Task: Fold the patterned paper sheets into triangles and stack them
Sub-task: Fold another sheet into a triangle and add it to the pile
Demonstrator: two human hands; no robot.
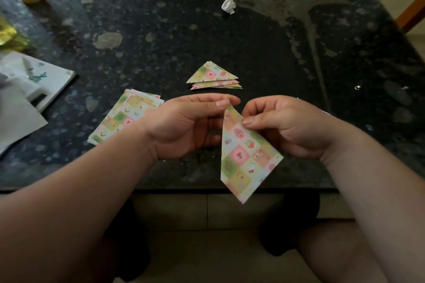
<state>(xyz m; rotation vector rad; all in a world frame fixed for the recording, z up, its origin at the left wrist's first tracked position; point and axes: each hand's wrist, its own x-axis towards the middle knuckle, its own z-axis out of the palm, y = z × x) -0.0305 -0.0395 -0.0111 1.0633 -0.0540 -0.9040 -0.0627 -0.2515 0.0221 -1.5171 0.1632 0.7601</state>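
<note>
Pinching the top tip of the folded patterned sheet point(246, 158) with the left grip point(184, 126), thumb against forefinger. Nipping its right edge with the right grip point(287, 126), fingers curled. Held in the air over the near edge of the desk point(253, 48), lower corner hanging past it. Beyond the hands, on the desk, a stack of folded triangles point(212, 74); left, partly behind the forearm, a pile of flat sheets point(122, 117). Printed with pastel checks and tiny cartoons, lettering too small to read.
</note>
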